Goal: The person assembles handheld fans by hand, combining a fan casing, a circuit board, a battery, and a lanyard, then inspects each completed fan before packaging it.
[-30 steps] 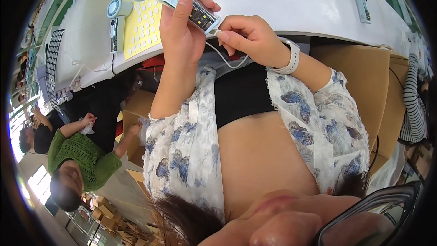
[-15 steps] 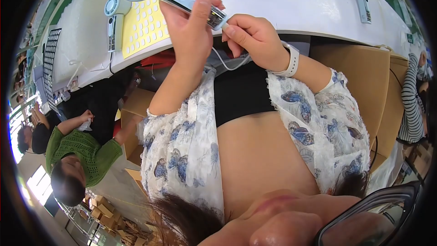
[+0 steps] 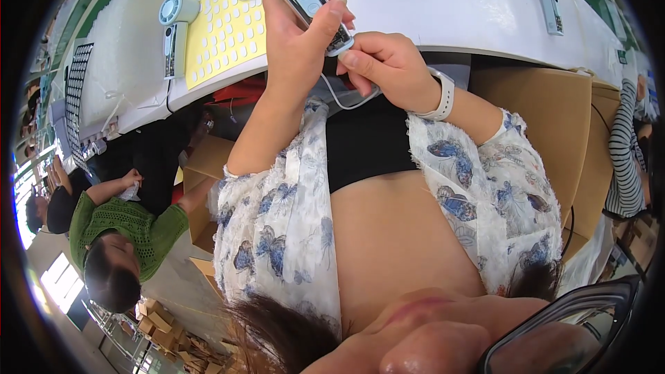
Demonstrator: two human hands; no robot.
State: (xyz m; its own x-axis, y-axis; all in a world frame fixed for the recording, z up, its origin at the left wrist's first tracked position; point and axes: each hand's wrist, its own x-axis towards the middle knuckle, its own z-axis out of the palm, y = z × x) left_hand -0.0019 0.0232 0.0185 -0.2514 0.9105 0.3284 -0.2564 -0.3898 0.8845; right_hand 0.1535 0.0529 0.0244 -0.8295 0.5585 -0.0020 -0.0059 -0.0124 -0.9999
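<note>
A light blue handheld fan (image 3: pixel 303 1) is tilted over the table's near edge, its round head partly cut off by the upper edge of the view. My left hand (image 3: pixel 294 55) is wrapped round its clear-cased handle, the thumb across the front. The round display on the handle is lit. At the handle's lower end my right hand (image 3: pixel 391 62) is closed in a pinch on a white cable (image 3: pixel 350 107), which loops down below it; the fingers hide the cable's end.
On the white table (image 3: pixel 443 7) lies a yellow sheet of white oval stickers (image 3: pixel 228 34). Another fan (image 3: pixel 173 34) is at the left, a third (image 3: pixel 551 3) at the far right. A cardboard box (image 3: pixel 540 125) stands to my right. A co-worker in green (image 3: pixel 128 228) sits at left.
The fan in my left hand has moved right and away from me, so more of its head is out of view. Its display, dark before, now glows. The right hand stays nearly in place.
</note>
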